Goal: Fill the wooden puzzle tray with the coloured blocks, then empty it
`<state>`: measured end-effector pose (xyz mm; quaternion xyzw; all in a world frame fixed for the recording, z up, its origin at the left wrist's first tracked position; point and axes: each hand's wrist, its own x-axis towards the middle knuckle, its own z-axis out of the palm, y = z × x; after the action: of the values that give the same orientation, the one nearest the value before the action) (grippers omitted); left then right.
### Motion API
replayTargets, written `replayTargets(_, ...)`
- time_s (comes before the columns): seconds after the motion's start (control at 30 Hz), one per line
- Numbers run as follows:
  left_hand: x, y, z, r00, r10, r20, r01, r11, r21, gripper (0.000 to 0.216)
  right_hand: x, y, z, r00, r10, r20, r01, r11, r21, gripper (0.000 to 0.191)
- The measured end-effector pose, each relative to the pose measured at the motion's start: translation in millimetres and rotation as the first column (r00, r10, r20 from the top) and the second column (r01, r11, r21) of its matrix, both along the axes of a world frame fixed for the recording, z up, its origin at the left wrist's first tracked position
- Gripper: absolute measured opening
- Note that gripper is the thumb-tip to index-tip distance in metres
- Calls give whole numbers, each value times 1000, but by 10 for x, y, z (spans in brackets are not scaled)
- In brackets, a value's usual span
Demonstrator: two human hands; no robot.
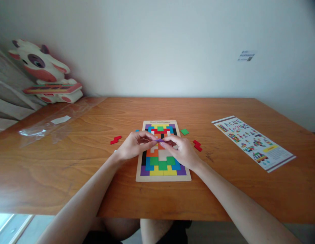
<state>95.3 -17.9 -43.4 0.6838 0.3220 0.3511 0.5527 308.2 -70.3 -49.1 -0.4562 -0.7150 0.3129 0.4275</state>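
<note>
Between the fingertips of both hands is a small purple puzzle piece point(160, 140), held over the middle of the puzzle board point(163, 178). My left hand point(133, 144) pinches its left end, and my right hand point(182, 150) pinches the right end. The board has a pale wooden frame filled with coloured block pieces: purple, yellow, blue, green, red, orange and black. Bare pale wood point(162, 155) shows near its centre, below the fingers. My hands hide parts of the board's middle and sides.
A red piece point(116, 140) lies left of the board; a green piece point(184, 131) and another red piece point(197, 145) lie right. A printed pattern sheet point(254, 144) rests farther right. A clear plastic bag point(45, 128) and a cow-shaped toy keyboard point(53, 88) are at left.
</note>
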Motion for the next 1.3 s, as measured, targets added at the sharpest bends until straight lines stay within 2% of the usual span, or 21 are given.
replayTargets(0.2,6,-19,-14,1000,8,-21,-7,999,47,27,-7,2,31,985,50,-163,-62,995,-72,21)
replayTargets(0.3,6,-45,-4,998,-42,-40,45,997,68,26,-8,-4,50,970,33,-240,-59,993,-102,21)
replayTargets(0.37,-17,-48,38,991,-89,-99,102,986,132,25,-9,-6,49,957,33,-290,-67,992,-106,20)
replayTargets(0.43,-58,-22,87,981,-59,-188,104,965,241,25,-17,2,37,954,18,-300,-52,993,-107,21)
replayTargets(0.5,-110,30,111,958,96,-269,21,915,403,26,-42,24,22,970,-31,-242,7,995,-99,22)
replayTargets(0.57,-160,87,97,905,264,-333,-16,803,595,23,-86,56,14,990,-63,-127,54,996,-72,18)
replayTargets(0.6,-180,111,79,880,306,-364,18,742,670,22,-113,74,13,996,-64,-61,61,997,-54,16)
replayTargets(0.67,-205,138,35,851,296,-433,151,651,744,21,-165,106,12,997,-42,67,43,999,-22,14)
replayTargets(0.77,-208,137,-10,850,229,-475,263,597,758,24,-209,135,-4,975,-27,222,23,1000,22,15)
replayTargets(0.93,-189,122,-14,856,195,-478,298,569,766,24,-189,151,-82,944,-44,327,13,995,95,14)
replayTargets(1.3,-114,93,-53,842,166,-513,317,617,720,23,-153,103,-96,918,-37,394,-37,983,179,11)
